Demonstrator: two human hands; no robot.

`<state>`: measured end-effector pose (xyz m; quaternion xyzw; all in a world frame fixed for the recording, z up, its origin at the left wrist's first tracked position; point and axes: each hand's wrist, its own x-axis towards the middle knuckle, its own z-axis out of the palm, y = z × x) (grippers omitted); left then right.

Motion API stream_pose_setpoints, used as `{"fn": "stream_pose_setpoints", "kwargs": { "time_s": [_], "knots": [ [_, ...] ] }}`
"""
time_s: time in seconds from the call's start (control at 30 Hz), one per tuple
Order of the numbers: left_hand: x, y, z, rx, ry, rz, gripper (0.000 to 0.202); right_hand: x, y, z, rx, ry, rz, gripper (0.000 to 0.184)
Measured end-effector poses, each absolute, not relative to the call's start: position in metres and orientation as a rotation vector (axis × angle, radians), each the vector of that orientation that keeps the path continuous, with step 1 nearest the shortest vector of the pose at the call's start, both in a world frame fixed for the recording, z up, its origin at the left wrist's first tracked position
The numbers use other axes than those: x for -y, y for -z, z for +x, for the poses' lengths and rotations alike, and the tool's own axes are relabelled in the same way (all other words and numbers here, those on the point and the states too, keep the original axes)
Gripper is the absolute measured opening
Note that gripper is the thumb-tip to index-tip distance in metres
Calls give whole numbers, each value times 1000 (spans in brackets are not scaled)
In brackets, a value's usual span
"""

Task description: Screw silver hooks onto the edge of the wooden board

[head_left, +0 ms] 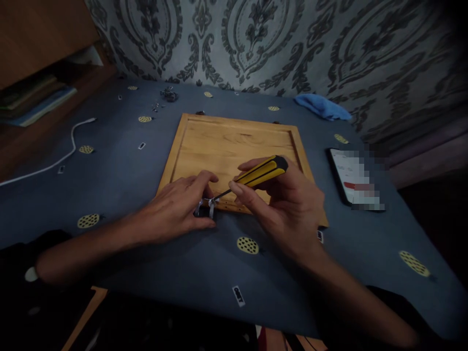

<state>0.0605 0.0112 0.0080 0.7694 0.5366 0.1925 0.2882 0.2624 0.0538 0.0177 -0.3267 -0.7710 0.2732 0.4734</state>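
A wooden panel (234, 141) with a raised frame lies flat on a blue patterned cloth. My left hand (179, 207) is closed on a small metal hinge-like fitting (206, 204) at the panel's near edge. My right hand (285, 202) grips a screwdriver (261, 171) with a yellow and black handle. Its thin shaft slants down to the left, and its tip meets the metal fitting.
A phone (347, 175) with a lit screen lies to the right of the panel. A blue rag (321, 106) is at the back right. Small screws and metal parts (166, 95) sit at the back left, and a white cable (71, 146) runs across the left.
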Motion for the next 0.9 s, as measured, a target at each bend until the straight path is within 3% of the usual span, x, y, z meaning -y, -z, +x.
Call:
{"fn": "stream_pose_setpoints", "kwargs": {
  "time_s": [0.5, 0.9],
  "knots": [
    [-13, -5, 60, -1430, -518, 2064, 62, -70, -38, 262, 1820, -1270, -714, 30],
    [-13, -4, 60, -1402, -538, 2020, 66, -66, -33, 257, 1785, -1100, -797, 34]
  ]
}}
